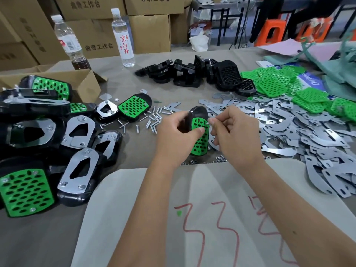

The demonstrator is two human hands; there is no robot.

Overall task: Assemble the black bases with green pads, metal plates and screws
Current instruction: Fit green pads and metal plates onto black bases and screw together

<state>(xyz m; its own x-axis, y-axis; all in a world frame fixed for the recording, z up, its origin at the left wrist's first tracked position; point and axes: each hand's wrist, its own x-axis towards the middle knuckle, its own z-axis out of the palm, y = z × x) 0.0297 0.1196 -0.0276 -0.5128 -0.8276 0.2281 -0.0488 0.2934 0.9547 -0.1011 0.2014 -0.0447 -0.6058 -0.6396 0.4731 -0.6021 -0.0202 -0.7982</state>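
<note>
Green pad on a black base: the piece stands on edge at the middle of the tabletop, its long axis running away from the person, the rounded black end pointing far, the pad face turned toward the right hand. The left hand grips the base from the left, fingers curled round its back and the thumb pressed on the pad. The right hand pinches a small screw between thumb and forefinger, the screw lying crosswise with its tip at the pad's upper right edge.

Loose screws lie scattered just left of the held piece, and a few nuts sit near its near end. Metal plates spread in a wide heap to the right, reaching under the right hand. Spare green pads are piled far right, beside a cluster of bare black bases at the far middle. Finished pieces, some pad up and some plate up, crowd the left side, next to an open carton. Two bottles stand at the far edge.
</note>
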